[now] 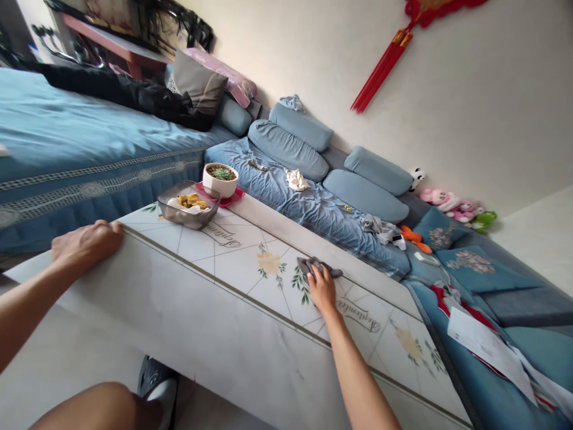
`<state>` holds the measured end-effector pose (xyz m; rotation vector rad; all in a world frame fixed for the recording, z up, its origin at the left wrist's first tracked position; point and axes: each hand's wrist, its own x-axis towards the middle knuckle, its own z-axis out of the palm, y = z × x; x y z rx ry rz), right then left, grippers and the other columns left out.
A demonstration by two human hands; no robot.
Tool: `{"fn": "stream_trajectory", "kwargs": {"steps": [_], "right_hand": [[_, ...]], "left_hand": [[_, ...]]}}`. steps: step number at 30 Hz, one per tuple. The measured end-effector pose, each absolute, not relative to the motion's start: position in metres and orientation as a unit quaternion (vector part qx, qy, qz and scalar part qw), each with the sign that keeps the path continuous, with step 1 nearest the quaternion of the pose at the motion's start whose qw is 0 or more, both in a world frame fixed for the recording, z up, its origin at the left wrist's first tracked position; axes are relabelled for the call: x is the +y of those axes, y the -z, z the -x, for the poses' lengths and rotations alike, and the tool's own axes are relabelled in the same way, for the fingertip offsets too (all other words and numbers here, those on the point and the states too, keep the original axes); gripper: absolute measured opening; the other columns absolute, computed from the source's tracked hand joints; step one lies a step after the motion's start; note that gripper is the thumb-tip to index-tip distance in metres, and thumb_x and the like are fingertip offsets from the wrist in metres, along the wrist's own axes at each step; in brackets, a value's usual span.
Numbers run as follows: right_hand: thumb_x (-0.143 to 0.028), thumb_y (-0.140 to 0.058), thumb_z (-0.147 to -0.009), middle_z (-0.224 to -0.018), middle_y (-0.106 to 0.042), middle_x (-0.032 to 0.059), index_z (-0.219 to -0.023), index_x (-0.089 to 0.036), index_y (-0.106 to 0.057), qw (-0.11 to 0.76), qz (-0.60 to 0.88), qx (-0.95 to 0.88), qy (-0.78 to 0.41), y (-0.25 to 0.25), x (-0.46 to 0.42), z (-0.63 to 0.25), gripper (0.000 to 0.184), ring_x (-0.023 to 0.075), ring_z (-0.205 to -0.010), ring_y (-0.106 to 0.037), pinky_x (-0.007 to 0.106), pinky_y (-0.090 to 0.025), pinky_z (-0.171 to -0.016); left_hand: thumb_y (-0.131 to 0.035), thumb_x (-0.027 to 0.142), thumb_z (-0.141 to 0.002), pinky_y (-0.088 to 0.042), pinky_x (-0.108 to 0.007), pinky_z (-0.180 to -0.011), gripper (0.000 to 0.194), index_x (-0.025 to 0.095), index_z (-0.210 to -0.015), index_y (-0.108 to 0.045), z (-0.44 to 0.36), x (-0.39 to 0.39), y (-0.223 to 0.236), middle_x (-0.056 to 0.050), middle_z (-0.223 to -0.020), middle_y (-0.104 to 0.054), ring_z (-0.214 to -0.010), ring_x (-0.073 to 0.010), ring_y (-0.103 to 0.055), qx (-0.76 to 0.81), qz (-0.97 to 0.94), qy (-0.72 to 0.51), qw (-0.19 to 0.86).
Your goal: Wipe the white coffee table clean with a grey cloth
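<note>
My right hand point(321, 286) presses a dark grey cloth point(333, 272) against the patterned mat on the table point(201, 316), its fingers over the cloth. On the left, my left hand point(87, 243) rests closed at the table's near edge; whether anything lies under its fingers is hidden. A clear grey plastic bowl point(174, 216) with yellowish food pieces and white tissue stands toward the table's far left. Right behind it, a white pot point(219, 182) with a small green plant sits on a red tray point(237, 196).
A blue-covered sofa point(264, 179) with cushions runs behind the table and along the right. Papers point(490, 352) and clothes lie on its right part. To the left is a bed point(89, 137) with a blue cover. My foot in a dark slipper point(154, 376) is below the table edge.
</note>
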<state>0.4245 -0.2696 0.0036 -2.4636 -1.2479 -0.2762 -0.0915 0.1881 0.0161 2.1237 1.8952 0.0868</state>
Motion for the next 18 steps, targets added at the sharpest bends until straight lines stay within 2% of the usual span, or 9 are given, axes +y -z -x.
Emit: {"fn": "stream_trajectory", "kwargs": {"steps": [3, 6, 8, 10, 12, 15, 18], "right_hand": [[-0.047, -0.048, -0.115, -0.161, -0.060, 0.0221, -0.151, -0.017, -0.075, 0.186, 0.845, -0.493, 0.090, 0.000, -0.244, -0.376, 0.054, 0.0408, -0.149, -0.057, 0.062, -0.047, -0.131], [-0.047, -0.051, -0.119, -0.169, -0.056, 0.0106, -0.161, -0.032, -0.070, 0.186, 0.812, -0.549, 0.067, 0.014, -0.305, -0.323, 0.048, 0.0354, -0.155, -0.053, 0.058, -0.048, -0.132], [-0.046, -0.048, -0.121, -0.174, -0.052, 0.0059, -0.166, -0.038, -0.064, 0.185, 0.806, -0.558, 0.065, 0.020, -0.356, -0.314, 0.048, 0.0334, -0.159, -0.050, 0.058, -0.049, -0.132], [-0.047, -0.046, -0.121, -0.175, -0.052, 0.0070, -0.165, -0.035, -0.066, 0.170, 0.824, -0.534, 0.083, 0.019, -0.382, -0.332, 0.049, 0.0347, -0.158, -0.052, 0.060, -0.051, -0.129], [-0.044, -0.043, -0.120, -0.171, -0.057, 0.0131, -0.158, -0.027, -0.073, 0.141, 0.854, -0.491, 0.105, 0.012, -0.366, -0.369, 0.051, 0.0371, -0.154, -0.056, 0.060, -0.053, -0.126], [-0.034, -0.043, -0.117, -0.163, -0.062, 0.0206, -0.150, -0.016, -0.078, 0.106, 0.881, -0.445, 0.120, -0.001, -0.288, -0.420, 0.051, 0.0370, -0.150, -0.060, 0.055, -0.053, -0.126], [-0.030, -0.049, -0.116, -0.157, -0.065, 0.0223, -0.150, -0.015, -0.078, 0.093, 0.881, -0.447, 0.126, -0.011, -0.227, -0.426, 0.047, 0.0363, -0.140, -0.064, 0.052, -0.054, -0.122]], "left_hand": [[-0.022, 0.059, -0.110, -0.056, -0.060, -0.113, 0.081, 0.009, -0.148, -0.073, 0.085, 0.176, -0.032, -0.028, -0.152, -0.073, -0.135, -0.0452, -0.071, 0.694, -0.703, 0.027, 0.153], [-0.024, 0.063, -0.109, -0.055, -0.060, -0.114, 0.083, 0.008, -0.150, -0.071, 0.083, 0.173, -0.035, -0.027, -0.153, -0.072, -0.137, -0.0456, -0.070, 0.694, -0.702, 0.036, 0.153], [-0.028, 0.068, -0.107, -0.055, -0.061, -0.114, 0.086, 0.007, -0.150, -0.070, 0.085, 0.175, -0.033, -0.028, -0.152, -0.072, -0.136, -0.0465, -0.069, 0.690, -0.706, 0.032, 0.152], [-0.027, 0.072, -0.107, -0.054, -0.063, -0.114, 0.090, 0.006, -0.150, -0.070, 0.087, 0.176, -0.032, -0.029, -0.152, -0.072, -0.136, -0.0483, -0.068, 0.687, -0.710, 0.028, 0.154], [-0.028, 0.075, -0.106, -0.054, -0.066, -0.113, 0.094, 0.003, -0.151, -0.069, 0.089, 0.176, -0.034, -0.032, -0.152, -0.071, -0.138, -0.0516, -0.067, 0.673, -0.720, 0.028, 0.167], [-0.035, 0.077, -0.104, -0.052, -0.068, -0.114, 0.098, -0.002, -0.153, -0.067, 0.089, 0.171, -0.043, -0.037, -0.153, -0.067, -0.140, -0.0567, -0.065, 0.655, -0.730, 0.030, 0.192], [-0.039, 0.073, -0.104, -0.052, -0.068, -0.116, 0.094, -0.002, -0.152, -0.068, 0.087, 0.166, -0.051, -0.038, -0.154, -0.067, -0.141, -0.0565, -0.065, 0.662, -0.723, 0.025, 0.193]]}}
